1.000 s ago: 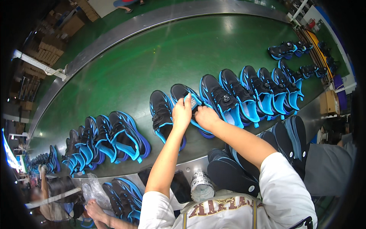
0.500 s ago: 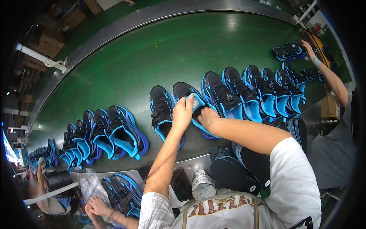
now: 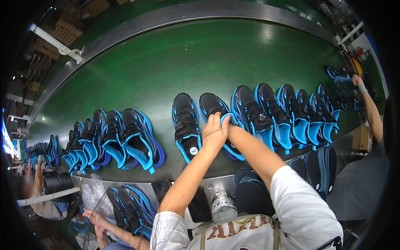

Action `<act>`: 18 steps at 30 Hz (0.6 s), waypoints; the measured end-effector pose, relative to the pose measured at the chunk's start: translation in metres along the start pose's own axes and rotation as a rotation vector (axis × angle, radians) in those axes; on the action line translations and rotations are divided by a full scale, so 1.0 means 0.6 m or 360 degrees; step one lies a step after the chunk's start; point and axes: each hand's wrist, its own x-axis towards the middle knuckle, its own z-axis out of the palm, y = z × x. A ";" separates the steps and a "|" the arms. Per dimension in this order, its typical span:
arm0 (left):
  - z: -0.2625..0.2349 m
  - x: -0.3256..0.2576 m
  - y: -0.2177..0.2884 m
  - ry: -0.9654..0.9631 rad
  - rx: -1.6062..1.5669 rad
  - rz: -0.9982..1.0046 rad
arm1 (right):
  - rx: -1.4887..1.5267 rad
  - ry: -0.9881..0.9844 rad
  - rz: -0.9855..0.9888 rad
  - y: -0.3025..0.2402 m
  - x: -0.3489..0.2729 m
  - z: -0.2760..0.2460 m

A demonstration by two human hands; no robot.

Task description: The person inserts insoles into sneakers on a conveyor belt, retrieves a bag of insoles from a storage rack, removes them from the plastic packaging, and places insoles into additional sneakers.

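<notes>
A black and blue sneaker lies on the green conveyor belt straight ahead of me. My left hand grips its heel opening from the left. My right hand sits mostly hidden behind the left one, with its fingers at the shoe's blue collar. Just to the left lies its partner sneaker with a white round tag at the heel, touched by neither hand. A row of the same sneakers runs off to the right.
Another cluster of sneakers lies left on the belt. A stack of dark insoles, a phone and a shiny jar sit on the metal ledge. A co-worker's hand works at far right; another person's hand is at lower left.
Both my hands have closed tighter together over the sneaker's heel opening. The rows of shoes have drifted slightly right on the belt, and the co-worker's arm at the right has come into view.
</notes>
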 end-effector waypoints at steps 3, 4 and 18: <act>-0.010 0.006 0.000 -0.0020 0.0036 0.0036 | 0.0020 -0.0102 0.0090 -0.034 -0.015 -0.044; -0.010 0.009 -0.006 0.0046 0.0130 0.0058 | -0.0004 -0.0181 0.0105 -0.048 -0.032 -0.057; -0.056 0.032 -0.005 -0.0558 0.0966 0.0738 | -0.0082 0.0713 -0.0166 -0.111 -0.278 -0.078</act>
